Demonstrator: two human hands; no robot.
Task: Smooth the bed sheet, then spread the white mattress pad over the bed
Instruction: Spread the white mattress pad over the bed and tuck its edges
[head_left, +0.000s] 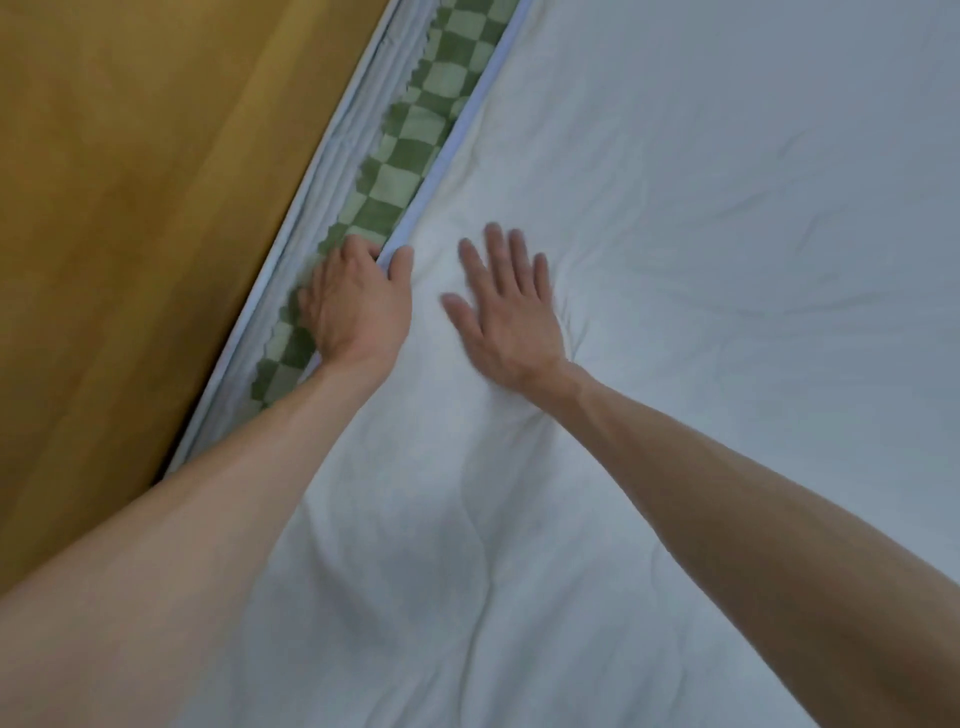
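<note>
Left hand (358, 301): we curl it over the piped edge of the white mattress pad (675, 260), thumb on top, fingers tucked under at the seam. Right hand (506, 317): flat and spread, palm down on the pad, just at 3 o'clock of the left; it grips nothing and looks slightly blurred.

Mattress pad: white, quilted, soft creases radiating from the right palm, a pale blue binding along the border. It covers the bed from 12 through 6 o'clock of our hands. We judge it light, limp and puffy, prone to bunching; best taken at the bound edge, where it is firmer.

Bed sheet (415, 135): green checked, a strip showing at 11 o'clock between pad edge and mattress side.

Wooden panel (130, 208): ochre, at 9 o'clock.
</note>
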